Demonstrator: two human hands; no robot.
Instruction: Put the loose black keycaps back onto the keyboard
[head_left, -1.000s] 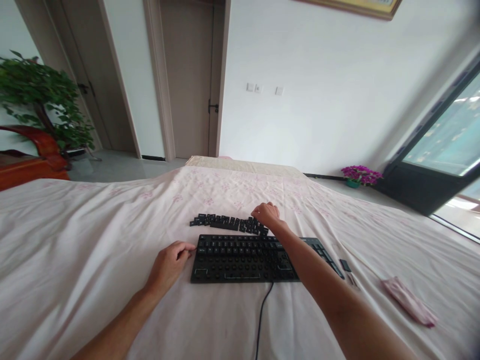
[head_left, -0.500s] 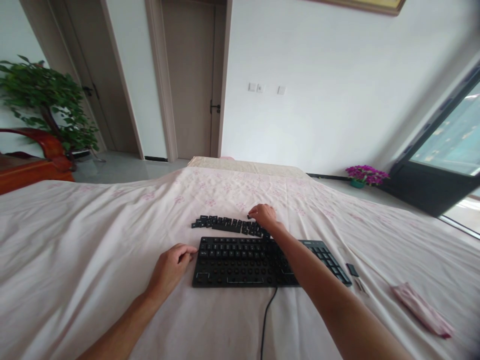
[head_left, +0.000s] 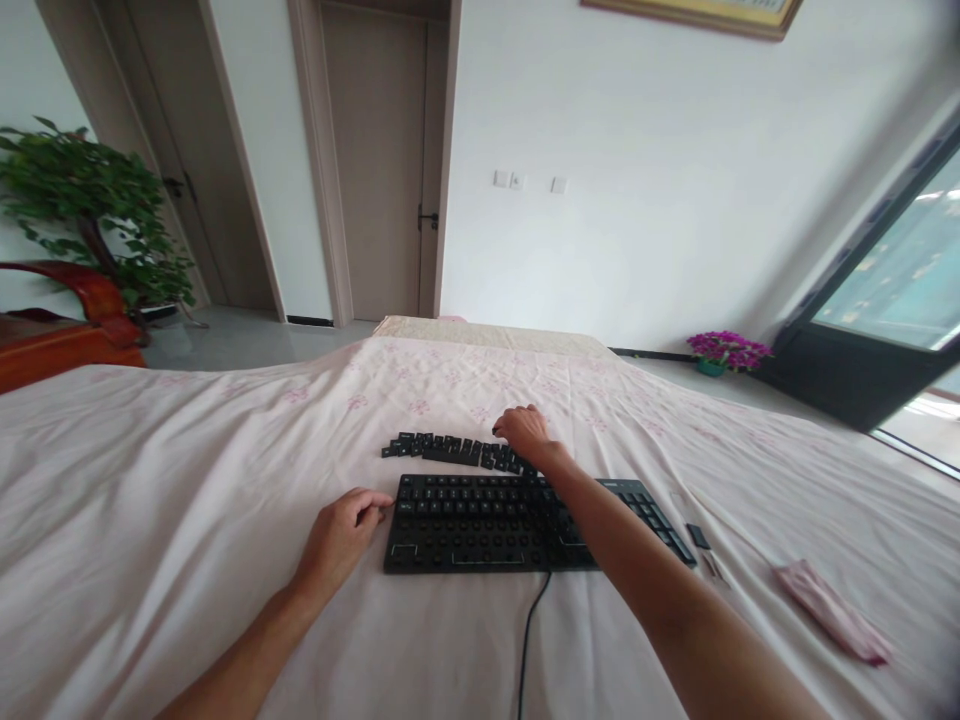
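Observation:
A black keyboard [head_left: 465,555] lies on the pale bed sheet, its lower rows bare of keycaps and its upper rows still capped. At its left edge is my left hand [head_left: 351,520], fingers curled and fingertips gripping the corner. Beyond the keyboard, loose black keycaps [head_left: 450,455] lie in rough rows, the long spacebar among them. My right hand [head_left: 523,432] is over the right end of these rows, pinching a small dark keycap [head_left: 496,431] between thumb and finger. My right forearm hides part of the keyboard's middle and right.
To the right of the keyboard lie a keycap puller [head_left: 699,537] with metal wires and a folded pink cloth [head_left: 832,610]. A black cable [head_left: 529,630] runs toward me from the keyboard's front edge. The wrinkled sheet [head_left: 225,480] spreads around everything.
Both hands hold nearly the same places; the keycap stays pinched in my right hand. The view has shifted slightly, so the things at right appear a little farther left.

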